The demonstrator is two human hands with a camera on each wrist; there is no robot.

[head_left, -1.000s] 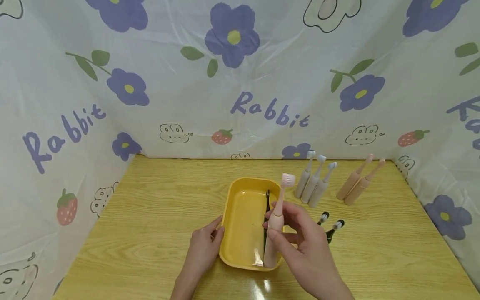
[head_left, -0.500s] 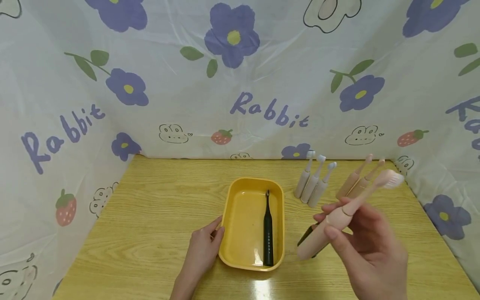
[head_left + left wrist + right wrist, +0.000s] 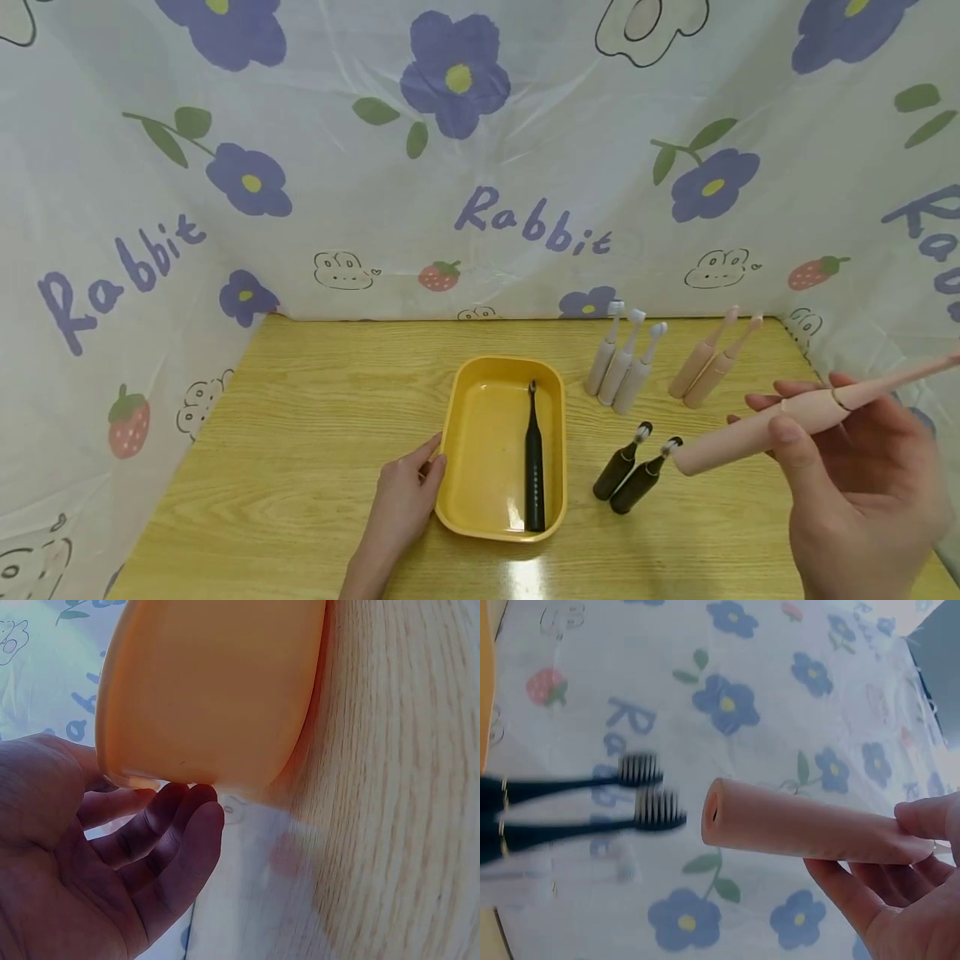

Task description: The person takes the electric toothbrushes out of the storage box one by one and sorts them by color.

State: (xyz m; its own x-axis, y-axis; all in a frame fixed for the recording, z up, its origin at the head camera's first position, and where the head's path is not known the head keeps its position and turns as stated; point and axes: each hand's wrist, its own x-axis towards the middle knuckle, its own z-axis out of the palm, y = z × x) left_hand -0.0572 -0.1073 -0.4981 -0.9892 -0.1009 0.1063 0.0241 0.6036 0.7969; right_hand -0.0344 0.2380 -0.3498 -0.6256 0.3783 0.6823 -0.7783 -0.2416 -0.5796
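Note:
My right hand grips a pale pink electric toothbrush by its handle. The brush is tilted in the air at the right, its head cut off by the head view's edge. In the right wrist view the bare end of its handle points left. My left hand holds the left rim of a yellow tray, fingers against the outer wall in the left wrist view. A black electric toothbrush lies in the tray's right side, head away from me.
Two black toothbrushes stand right of the tray, close to the held one. Several more stand farther back: grey ones and two pink ones. A patterned cloth walls off the back and sides of the wooden table.
My right hand has carried the pink toothbrush from over the tray rightward past the black pair, tipping it from near upright to almost level. My left hand has stayed at the tray.

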